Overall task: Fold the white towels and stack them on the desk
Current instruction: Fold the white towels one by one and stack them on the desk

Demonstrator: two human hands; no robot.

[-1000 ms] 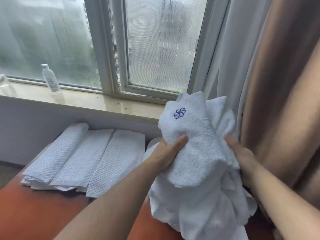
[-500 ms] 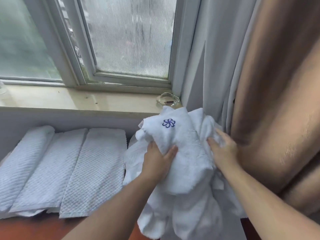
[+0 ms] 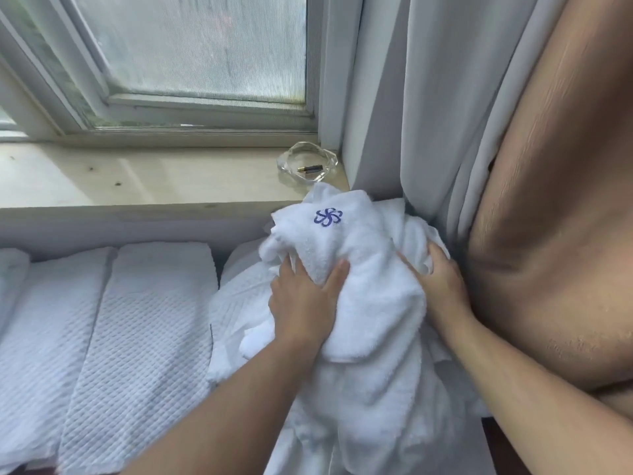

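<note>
Folded quilted towels [image 3: 137,320] lie side by side at the left, and just right of them the person's left hand [image 3: 305,303], fingers and thumb curled, grips the bunched white towel [image 3: 373,265] with its blue emblem [image 3: 327,217], held below the windowsill [image 3: 154,176], while the right hand [image 3: 442,286] clutches its far side against the curtain [image 3: 428,114].

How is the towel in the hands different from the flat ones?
The held towel is bunched and fluffy; the folded towels lie flat and quilted. The held towel shows a blue logo; the folded towels show none. All are white.
</note>
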